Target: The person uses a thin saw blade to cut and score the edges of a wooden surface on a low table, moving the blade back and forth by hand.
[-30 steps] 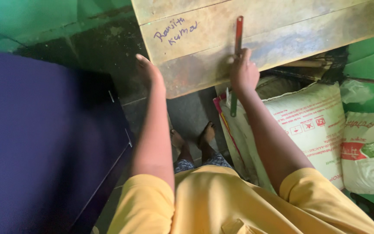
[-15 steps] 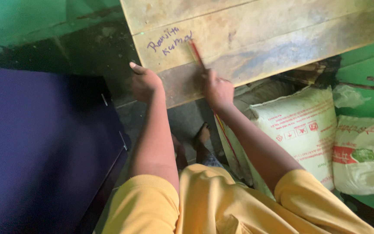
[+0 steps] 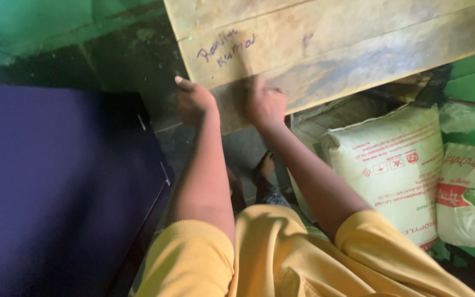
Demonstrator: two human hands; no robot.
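Left hand (image 3: pixel 194 103): curled at the left end of the wooden board (image 3: pixel 353 44), fingers folded in, thumb pointing up-left just off the board's lower left corner. Knuckles touch or nearly touch the board's lower edge; cannot tell whether the fingers grip it.

Right hand (image 3: pixel 263 104): loosely closed, resting against the board's lower strip, just right of the left hand. Blurred; cannot tell whether it holds anything.

Board: pale, worn wood in several planks with seams running lengthwise, tilted slightly, spanning the top of the view from centre to the right edge. Blue handwriting sits near its left end, above both hands.

Below the hands: dark floor (image 3: pixel 138 60), and bare feet (image 3: pixel 265 165) between the forearms. Yellow short sleeves (image 3: pixel 193 258) at the bottom.

Right of the right arm: a white woven sack (image 3: pixel 397 165) with red print stands under the board's lower edge; a second sack (image 3: pixel 471 192) lies beside it, at the right edge.

Left: a large dark purple flat surface (image 3: pixel 56 187). Green wall (image 3: pixel 34 27) at top left.
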